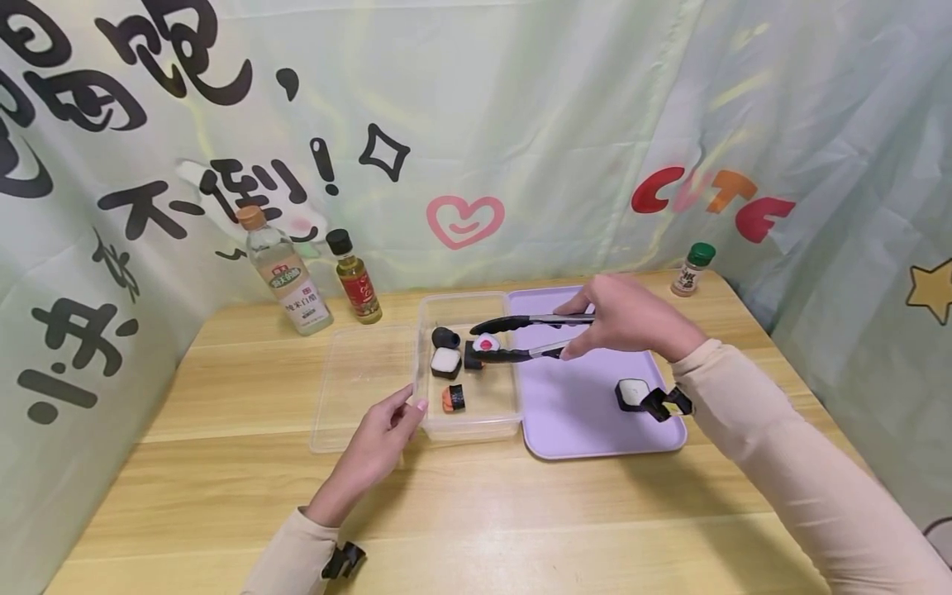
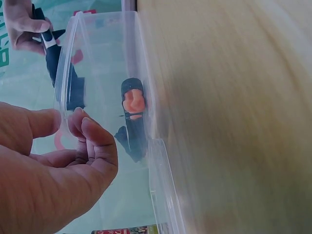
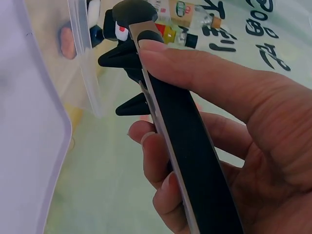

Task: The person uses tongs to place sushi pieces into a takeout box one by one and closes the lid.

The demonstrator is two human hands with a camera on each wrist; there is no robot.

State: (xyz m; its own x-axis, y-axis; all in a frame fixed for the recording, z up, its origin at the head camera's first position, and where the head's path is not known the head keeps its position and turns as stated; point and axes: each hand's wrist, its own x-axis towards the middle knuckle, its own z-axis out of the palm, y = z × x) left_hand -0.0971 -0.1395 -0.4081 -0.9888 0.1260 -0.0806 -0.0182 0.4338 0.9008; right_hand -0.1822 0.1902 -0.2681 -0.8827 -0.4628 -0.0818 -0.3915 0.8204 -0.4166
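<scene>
My right hand (image 1: pixel 628 318) grips black-and-silver tongs (image 3: pixel 180 112), thumb on one arm and fingers around the other. Between the tongs' black tips, over the box, is a sushi roll (image 1: pixel 487 342) with white rice and a red centre; whether both tips touch it I cannot tell. My left hand (image 1: pixel 385 431) pinches the near left wall of a clear plastic box (image 2: pixel 105 29) between thumb and fingers. Inside the box lie a white-topped sushi piece (image 1: pixel 446 362), an orange-topped one (image 2: pixel 133 100) with a black band, and dark pieces (image 1: pixel 445 337), one partly hidden by the tongs.
Right of the box lies a purple tray (image 1: pixel 587 430), bearing another white-topped sushi piece (image 1: pixel 632 393). A clear lid (image 1: pixel 364 388) lies flat on the left. Behind stand a vinegar bottle (image 1: pixel 290 277), a small oil bottle (image 1: pixel 357 281) and a green-capped shaker (image 1: pixel 692 269).
</scene>
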